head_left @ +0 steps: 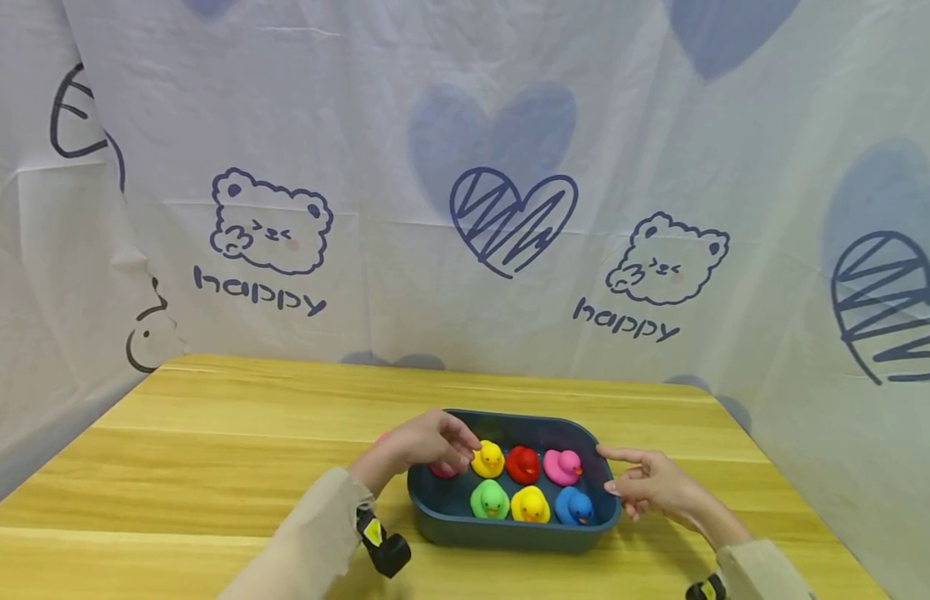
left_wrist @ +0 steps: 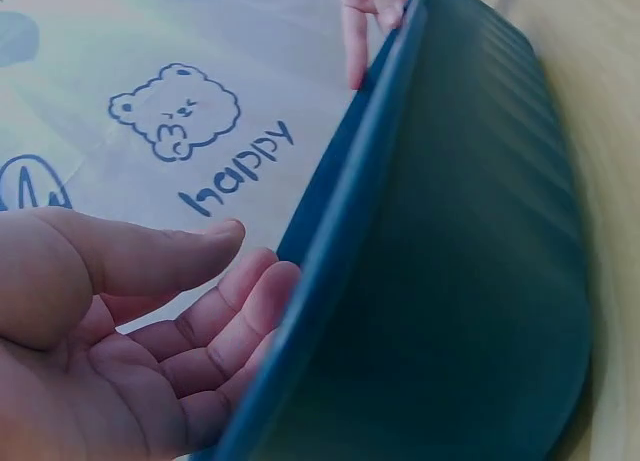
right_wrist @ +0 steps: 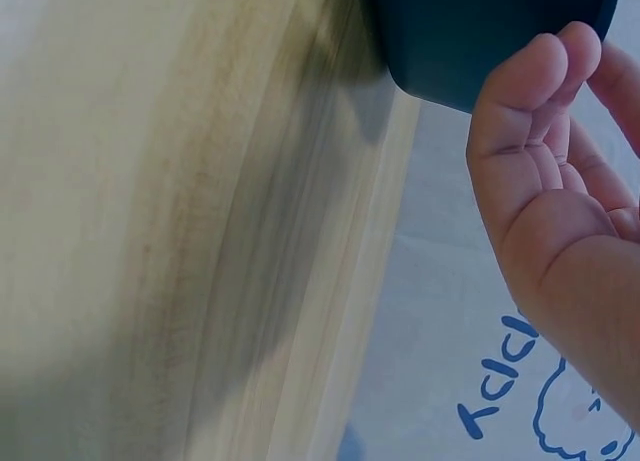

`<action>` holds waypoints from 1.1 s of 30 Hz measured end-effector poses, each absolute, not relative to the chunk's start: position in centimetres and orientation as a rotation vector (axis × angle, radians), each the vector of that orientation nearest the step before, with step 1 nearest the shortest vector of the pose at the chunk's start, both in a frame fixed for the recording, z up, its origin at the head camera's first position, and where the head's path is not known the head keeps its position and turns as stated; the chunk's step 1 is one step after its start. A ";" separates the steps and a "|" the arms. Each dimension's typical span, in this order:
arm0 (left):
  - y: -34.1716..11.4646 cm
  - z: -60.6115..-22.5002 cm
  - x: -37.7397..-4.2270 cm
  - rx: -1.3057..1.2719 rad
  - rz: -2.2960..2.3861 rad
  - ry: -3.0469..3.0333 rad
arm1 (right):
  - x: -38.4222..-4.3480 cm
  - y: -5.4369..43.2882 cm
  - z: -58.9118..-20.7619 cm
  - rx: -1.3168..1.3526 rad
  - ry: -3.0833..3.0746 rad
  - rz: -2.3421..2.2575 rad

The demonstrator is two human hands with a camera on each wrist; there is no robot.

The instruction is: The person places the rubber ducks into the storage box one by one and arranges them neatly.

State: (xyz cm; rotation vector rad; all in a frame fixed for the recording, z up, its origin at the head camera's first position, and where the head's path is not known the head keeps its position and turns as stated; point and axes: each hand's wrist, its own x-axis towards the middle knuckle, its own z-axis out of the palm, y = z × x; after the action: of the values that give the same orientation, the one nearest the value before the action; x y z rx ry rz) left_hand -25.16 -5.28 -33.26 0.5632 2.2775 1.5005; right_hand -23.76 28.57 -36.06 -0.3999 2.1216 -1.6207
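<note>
A dark teal plastic bin (head_left: 510, 533) holds several rubber ducks: yellow (head_left: 487, 460), red (head_left: 522, 465), pink (head_left: 562, 467), green (head_left: 490, 500), a second yellow (head_left: 530, 505) and blue (head_left: 574, 506). My left hand (head_left: 431, 442) reaches over the bin's left end, above a partly hidden pink-red duck (head_left: 442, 472). Thumb and fingers of that left hand (left_wrist: 150, 331) stand apart in the left wrist view, with nothing visible between them. At the right end, my right hand (head_left: 656, 487) touches the rim with its extended index finger and thumb; its other fingers are bent.
The bin stands on a wooden table (head_left: 210, 467). Behind it hangs a pale cloth (head_left: 390, 250) printed with hearts and bears. A bit of something pink (head_left: 383, 436) shows behind my left wrist, outside the bin. A dark wrist camera (head_left: 386, 550) sits on the left sleeve.
</note>
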 end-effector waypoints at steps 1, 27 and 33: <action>-5.4 -33.2 -25.2 0.565 1.505 2.278 | -23.7 28.6 -36.1 -0.403 2.121 -1.620; -9.6 -32.6 -25.5 0.557 1.718 2.250 | -23.8 28.6 -36.2 -0.435 2.113 -1.625; -10.7 -32.6 -25.6 0.510 1.762 2.284 | -23.8 28.6 -36.2 -0.432 2.119 -1.620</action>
State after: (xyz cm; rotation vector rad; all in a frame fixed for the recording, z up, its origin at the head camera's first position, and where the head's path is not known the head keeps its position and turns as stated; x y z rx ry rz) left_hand -25.60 -10.75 -32.63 0.5102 2.2844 1.7623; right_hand -23.79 28.60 -36.22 -0.4320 2.1192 -1.6197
